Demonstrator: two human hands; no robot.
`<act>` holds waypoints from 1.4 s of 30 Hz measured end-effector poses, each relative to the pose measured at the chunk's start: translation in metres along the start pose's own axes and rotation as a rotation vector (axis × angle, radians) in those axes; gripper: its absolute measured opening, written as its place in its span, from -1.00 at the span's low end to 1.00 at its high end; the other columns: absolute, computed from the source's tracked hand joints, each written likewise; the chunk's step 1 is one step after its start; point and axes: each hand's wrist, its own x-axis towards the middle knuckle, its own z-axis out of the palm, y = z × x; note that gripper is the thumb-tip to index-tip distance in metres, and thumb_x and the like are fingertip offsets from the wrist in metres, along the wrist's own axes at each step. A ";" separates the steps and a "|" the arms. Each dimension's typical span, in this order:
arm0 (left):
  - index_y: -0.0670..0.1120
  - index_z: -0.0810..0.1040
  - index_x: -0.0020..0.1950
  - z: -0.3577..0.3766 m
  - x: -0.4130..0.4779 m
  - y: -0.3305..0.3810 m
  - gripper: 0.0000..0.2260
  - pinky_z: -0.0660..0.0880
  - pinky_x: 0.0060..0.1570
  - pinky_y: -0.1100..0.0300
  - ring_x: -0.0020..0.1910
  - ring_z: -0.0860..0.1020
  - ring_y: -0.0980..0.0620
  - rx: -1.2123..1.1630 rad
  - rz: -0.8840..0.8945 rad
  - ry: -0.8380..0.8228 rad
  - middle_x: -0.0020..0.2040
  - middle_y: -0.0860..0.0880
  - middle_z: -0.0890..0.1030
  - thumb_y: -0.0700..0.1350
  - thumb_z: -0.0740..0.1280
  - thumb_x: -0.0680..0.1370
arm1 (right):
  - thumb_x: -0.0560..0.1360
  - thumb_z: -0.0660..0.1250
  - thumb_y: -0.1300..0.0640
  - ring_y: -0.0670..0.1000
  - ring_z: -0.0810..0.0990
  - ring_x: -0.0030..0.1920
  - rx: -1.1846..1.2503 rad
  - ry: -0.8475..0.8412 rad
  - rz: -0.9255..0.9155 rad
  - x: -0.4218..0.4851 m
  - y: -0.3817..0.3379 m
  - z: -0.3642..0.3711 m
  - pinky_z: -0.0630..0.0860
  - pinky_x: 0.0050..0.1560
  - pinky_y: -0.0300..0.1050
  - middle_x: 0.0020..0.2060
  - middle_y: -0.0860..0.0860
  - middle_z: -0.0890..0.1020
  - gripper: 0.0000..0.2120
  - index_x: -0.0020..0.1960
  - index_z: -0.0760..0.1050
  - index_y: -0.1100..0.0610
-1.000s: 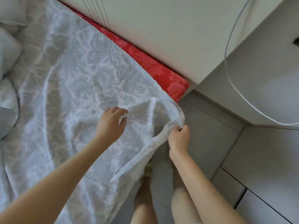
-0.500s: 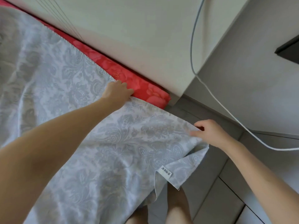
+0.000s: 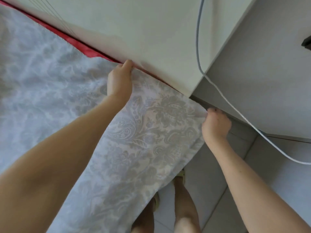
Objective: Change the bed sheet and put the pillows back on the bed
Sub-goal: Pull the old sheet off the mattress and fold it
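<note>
Sheet (image 3: 143, 132) lengthwise along wall (image 3: 151, 31), corner rt.

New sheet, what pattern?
Pale grey bed sheet with a grey floral-paisley print, clearest in the head view.

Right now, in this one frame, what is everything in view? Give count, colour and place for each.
patterned grey-white fabric bed sheet: one, grey-white, spread over the bed
red floral fabric layer: one strip, red, showing between the sheet and the panel
cream flat panel: one, cream, along the bed's far side
thin white cable: one, white, hanging across the panel's right end
grey flat surface: one, grey, right of the panel
pale floor tiles: several, light grey, lower right
small dark object: one, black, cut off at right edge
yellowish slippers: two, on the feet
bare legs: two, bottom centre
left hand: grip on the sheet's edge by the panel
right hand: grip on the sheet's corner
</note>
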 end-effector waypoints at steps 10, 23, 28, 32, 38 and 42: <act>-0.19 0.51 0.20 -0.063 -0.047 -0.090 -0.76 0.42 0.01 0.12 0.07 0.54 -0.13 -0.149 -0.243 0.047 0.15 -0.17 0.55 -0.30 0.17 0.57 | 0.16 0.50 0.47 0.15 0.54 -0.35 0.137 0.041 -0.542 -0.057 -0.123 -0.035 0.36 -0.40 -0.13 -0.31 0.11 0.60 -0.69 -0.14 0.60 0.24; -0.20 0.42 0.29 -0.166 -0.143 -0.353 -0.66 0.39 0.07 -0.03 0.19 0.40 -0.24 0.181 -0.953 0.095 0.22 -0.24 0.45 -0.07 0.29 0.57 | 0.57 0.24 -0.03 0.13 0.16 0.46 -0.310 -0.384 -1.139 -0.073 -0.438 -0.006 0.26 0.37 0.03 0.50 0.07 0.16 -0.40 0.52 0.08 -0.02; -0.27 0.43 0.20 -0.171 -0.160 -0.443 -0.65 0.38 0.09 -0.06 0.17 0.41 -0.28 0.131 -1.154 0.153 0.17 -0.30 0.46 -0.02 0.27 0.58 | 0.50 0.26 -0.22 0.20 0.01 0.51 -0.574 -0.361 -1.138 -0.079 -0.534 0.036 0.12 0.42 0.25 0.54 0.08 0.01 -0.24 0.54 -0.08 -0.09; -0.31 0.50 0.00 -0.163 -0.161 -0.508 -0.60 0.39 -0.13 -0.01 0.01 0.51 -0.26 0.057 -1.247 0.202 -0.04 -0.27 0.55 0.06 0.20 0.60 | 0.38 0.31 -0.34 0.25 -0.10 0.51 -0.724 -0.389 -1.033 -0.064 -0.567 0.075 0.06 0.38 0.38 0.54 0.06 -0.10 -0.08 0.52 -0.18 -0.19; -0.12 0.25 -0.44 -0.136 -0.133 -0.553 -0.55 0.20 -0.39 0.15 -0.46 0.28 0.01 -0.494 -1.381 0.444 -0.50 -0.02 0.26 0.07 0.28 0.55 | 0.36 0.30 -0.38 0.29 -0.23 0.49 -0.779 -0.399 -0.962 -0.050 -0.565 0.120 -0.01 0.38 0.43 0.52 0.09 -0.27 0.00 0.51 -0.31 -0.18; -0.13 0.28 -0.40 -0.135 -0.111 -0.544 -0.66 0.22 -0.37 0.18 -0.43 0.27 0.04 -0.589 -1.279 0.587 -0.46 0.00 0.30 -0.14 0.35 0.49 | 0.35 0.32 -0.36 0.29 -0.26 0.49 -0.777 -0.420 -0.935 -0.048 -0.568 0.120 -0.04 0.38 0.43 0.51 0.10 -0.30 0.02 0.50 -0.33 -0.18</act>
